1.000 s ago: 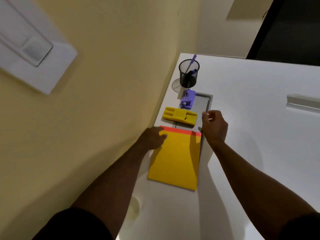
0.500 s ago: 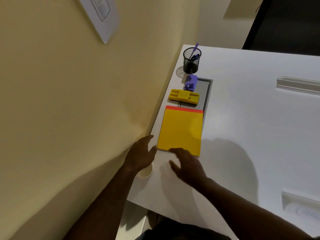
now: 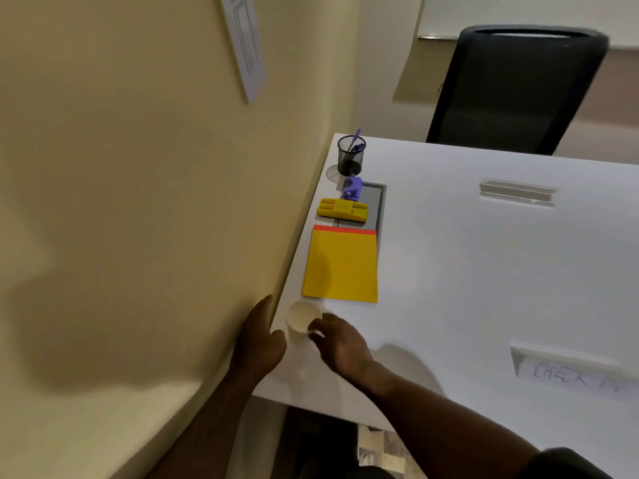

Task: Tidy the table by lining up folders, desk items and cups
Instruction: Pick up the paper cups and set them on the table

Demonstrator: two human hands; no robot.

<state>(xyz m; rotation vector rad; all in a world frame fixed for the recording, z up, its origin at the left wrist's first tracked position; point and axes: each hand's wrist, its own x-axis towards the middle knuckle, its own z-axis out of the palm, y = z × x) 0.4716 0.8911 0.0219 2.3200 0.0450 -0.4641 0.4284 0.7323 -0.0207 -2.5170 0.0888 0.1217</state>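
A white cup (image 3: pixel 301 318) stands upright near the table's left front corner, just in front of the yellow folder (image 3: pixel 340 267) with a red strip at its far edge. My right hand (image 3: pixel 337 344) has its fingertips on the cup's near right rim. My left hand (image 3: pixel 261 340) is beside the cup's left side at the table edge, fingers curled; touch is unclear. Beyond the folder lie a yellow desk item (image 3: pixel 342 210), a purple stapler-like item (image 3: pixel 352 188) and a black mesh pen holder (image 3: pixel 351 155), in a line along the wall.
The white table (image 3: pixel 484 271) runs against a yellow wall on the left. A grey inset panel (image 3: pixel 375 205) lies beside the row. Two clear name-card holders (image 3: pixel 517 192) (image 3: pixel 567 369) sit to the right. A black chair (image 3: pixel 511 91) stands behind the table.
Both hands have drawn back from the folder's far end to the cup at the near corner. My right hand has come onto the cup's rim. My view has risen and turned.
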